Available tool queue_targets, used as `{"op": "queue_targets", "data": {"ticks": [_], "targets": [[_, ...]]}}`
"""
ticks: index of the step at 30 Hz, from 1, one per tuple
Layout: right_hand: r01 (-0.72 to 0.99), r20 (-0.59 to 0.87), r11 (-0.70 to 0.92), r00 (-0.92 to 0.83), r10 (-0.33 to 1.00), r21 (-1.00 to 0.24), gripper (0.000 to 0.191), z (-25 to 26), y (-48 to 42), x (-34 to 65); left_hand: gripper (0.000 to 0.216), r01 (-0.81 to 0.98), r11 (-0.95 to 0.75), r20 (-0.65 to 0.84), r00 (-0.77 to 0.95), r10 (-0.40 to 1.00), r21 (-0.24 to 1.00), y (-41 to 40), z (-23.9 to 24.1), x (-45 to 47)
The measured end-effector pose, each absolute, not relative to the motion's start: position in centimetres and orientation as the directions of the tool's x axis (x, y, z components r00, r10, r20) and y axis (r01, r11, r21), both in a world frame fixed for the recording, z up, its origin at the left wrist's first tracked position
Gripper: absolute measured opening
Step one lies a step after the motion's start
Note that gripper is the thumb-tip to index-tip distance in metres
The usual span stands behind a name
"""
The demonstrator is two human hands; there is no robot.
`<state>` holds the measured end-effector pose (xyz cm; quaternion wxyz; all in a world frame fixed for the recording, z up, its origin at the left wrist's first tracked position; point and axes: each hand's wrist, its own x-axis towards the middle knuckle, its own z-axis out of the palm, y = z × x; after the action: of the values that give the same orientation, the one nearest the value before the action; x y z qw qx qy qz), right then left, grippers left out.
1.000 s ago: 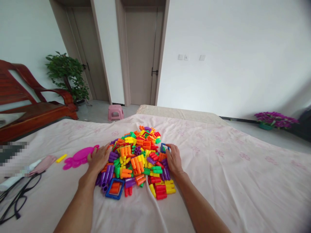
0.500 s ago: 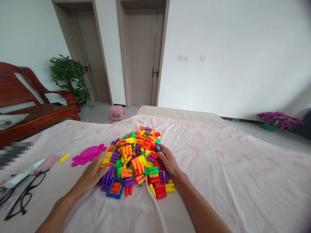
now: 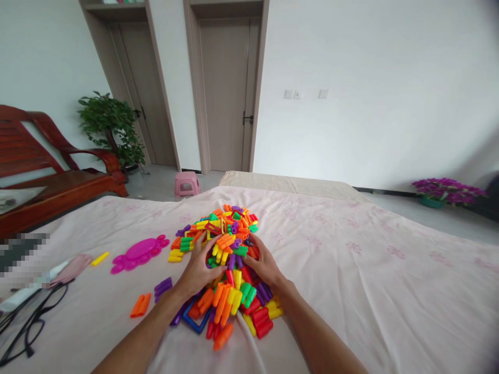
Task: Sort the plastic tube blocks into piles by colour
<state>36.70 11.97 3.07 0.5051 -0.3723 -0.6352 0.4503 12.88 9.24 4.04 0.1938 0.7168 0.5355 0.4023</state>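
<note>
A heap of small plastic tube blocks [image 3: 224, 239] in orange, yellow, green, purple and red lies on a pink flowered bedsheet [image 3: 351, 270]. My left hand [image 3: 199, 267] and my right hand [image 3: 263, 264] press into the heap from both sides, fingers curled around a bunch of blocks between them. A blue square frame piece [image 3: 197, 322] lies under blocks at the near edge. Loose orange [image 3: 140, 305] and purple [image 3: 162, 286] blocks sit apart on the left.
A magenta crab-shaped plate [image 3: 138, 253] and a yellow stick [image 3: 100, 258] lie left of the heap. Black glasses [image 3: 27, 324] and a pink cloth [image 3: 72, 266] sit at the far left. Beyond the bed are a wooden bench [image 3: 50, 176], a plant [image 3: 111, 127], a pink stool [image 3: 186, 183].
Both hands moved inward from the heap's sides and scooped blocks together in the middle. The pile got narrower and taller; a few blocks were left behind on the left.
</note>
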Motion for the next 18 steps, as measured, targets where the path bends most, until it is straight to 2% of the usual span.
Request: {"op": "queue_targets", "data": {"ticks": [3,6,9,13,18], "targets": [[-0.143,0.309,0.282,-0.232,0.922,-0.949,0.060,4.0,11.9,36.7,0.065,0.562,-0.404,0.396,0.144,0.907,0.721,10.2,5.4,14.5],[-0.170,0.336,0.304,-0.202,0.920,-0.937,0.054,4.6,12.2,37.2,0.055,0.514,-0.435,0.393,0.197,0.898,0.739,11.3,7.4,15.1],[-0.100,0.332,0.319,-0.166,0.928,-0.942,0.051,4.3,12.8,38.2,0.043,0.480,-0.454,0.406,0.207,0.890,0.751,13.2,9.2,14.7],[0.049,0.334,0.337,-0.058,0.941,-0.940,0.050,2.8,13.8,39.5,0.044,0.618,-0.390,0.408,0.120,0.905,0.683,17.7,10.2,13.2],[0.320,0.304,0.270,0.059,0.951,-0.908,0.055,1.0,14.7,40.4,0.039,0.718,-0.258,0.255,0.116,0.960,0.646,23.9,9.3,12.0]]}}
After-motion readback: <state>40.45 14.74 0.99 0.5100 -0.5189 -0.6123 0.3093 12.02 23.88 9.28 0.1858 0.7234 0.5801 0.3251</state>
